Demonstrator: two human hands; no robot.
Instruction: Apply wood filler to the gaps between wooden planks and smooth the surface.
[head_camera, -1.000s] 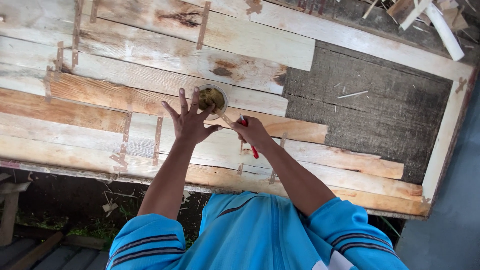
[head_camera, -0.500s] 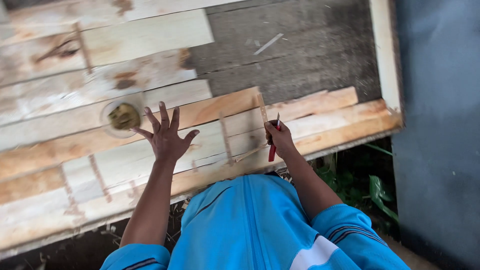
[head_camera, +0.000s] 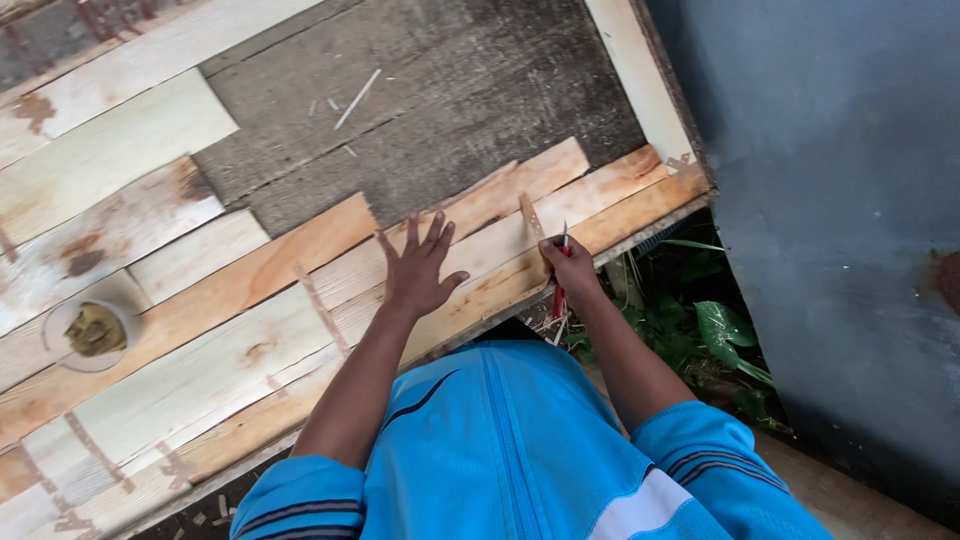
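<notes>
— What fills most of the view?

— A big slanted panel of wooden planks (head_camera: 230, 330), pale and orange strips laid side by side over a dark grey board (head_camera: 440, 110). To its right stands a blue-grey wall (head_camera: 840, 200), with green leaves (head_camera: 725, 330) in the gap below.

— And the person?

— Blue shirt (head_camera: 510, 450), both arms reaching onto the planks. The left hand (head_camera: 418, 270) lies flat with fingers spread, pressing a strip near the lower edge, gripping nothing. The right hand (head_camera: 568, 268) is closed around a red-handled tool (head_camera: 559, 290), its tip against a thin wooden strip (head_camera: 530, 215) near the panel's right end.

— How would that tool handle?

— Slim, stiff and light, I'd judge; best held at the red handle, as the fingers do now. What kind of tip it has is too small to tell.

— Anything smaller?

— A round clear container (head_camera: 92, 332) with something brownish inside sits on the planks far left, well apart from both hands.
</notes>
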